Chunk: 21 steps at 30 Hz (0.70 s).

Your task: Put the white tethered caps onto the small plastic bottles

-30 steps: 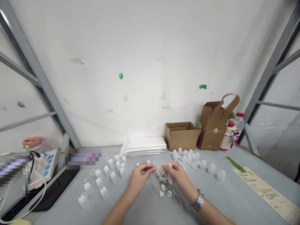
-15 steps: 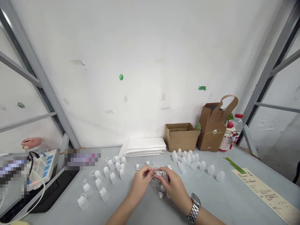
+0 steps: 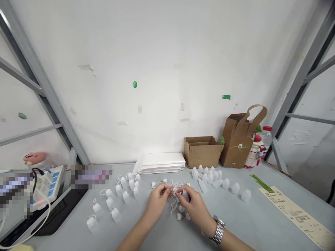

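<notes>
My left hand is closed in a pinch on a small white cap with a loop strap, in front of me at mid-table. Facing it, my right hand has thumb and forefinger at the same cap, while a small translucent plastic bottle shows inside its curled fingers. Fingers partly hide both pieces. Around and under the hands lies a loose pile of white strap caps. Capped bottles stand in a scattered group to the left. Uncapped bottles are grouped to the right, a few lying on their sides.
Behind the hands lie stacked white envelopes, beside an open cardboard box and a brown paper bag. A red-capped bottle stands behind the bag. A printed paper strip lies at right; a power strip with cables at left.
My fingertips have drawn slightly apart around the cap, and my right wrist has turned a little. The bottles on both sides stay put; the view has shifted slightly.
</notes>
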Each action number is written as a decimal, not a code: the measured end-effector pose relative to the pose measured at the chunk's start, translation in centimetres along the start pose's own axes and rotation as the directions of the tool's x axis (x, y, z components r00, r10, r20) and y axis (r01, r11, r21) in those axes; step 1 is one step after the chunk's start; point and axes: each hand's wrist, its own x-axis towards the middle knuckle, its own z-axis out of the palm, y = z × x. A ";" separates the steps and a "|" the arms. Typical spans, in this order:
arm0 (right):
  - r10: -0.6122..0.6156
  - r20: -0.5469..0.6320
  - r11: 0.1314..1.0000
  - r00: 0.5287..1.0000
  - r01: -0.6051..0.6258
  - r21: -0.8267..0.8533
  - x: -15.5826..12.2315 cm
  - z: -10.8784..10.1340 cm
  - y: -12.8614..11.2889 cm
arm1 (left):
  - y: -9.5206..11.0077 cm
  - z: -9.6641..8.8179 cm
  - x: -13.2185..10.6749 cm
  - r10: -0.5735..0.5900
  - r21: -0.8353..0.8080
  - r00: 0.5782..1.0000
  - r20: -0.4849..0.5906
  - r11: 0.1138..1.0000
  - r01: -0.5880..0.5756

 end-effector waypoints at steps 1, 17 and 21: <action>-0.002 0.004 1.000 1.000 0.002 -0.012 0.0 -0.1 0.0 | 0.0 0.0 0.0 0.004 0.001 1.000 -0.008 1.000 -0.004; 0.076 -0.065 0.997 0.995 -0.076 0.008 0.7 -0.8 0.3 | 0.2 -1.6 1.0 -0.141 -0.267 0.961 -0.236 0.961 0.076; 0.167 0.034 0.955 0.985 -0.170 0.243 0.8 -0.8 0.1 | 0.3 -1.9 1.1 -0.145 -0.337 0.954 -0.261 0.940 0.051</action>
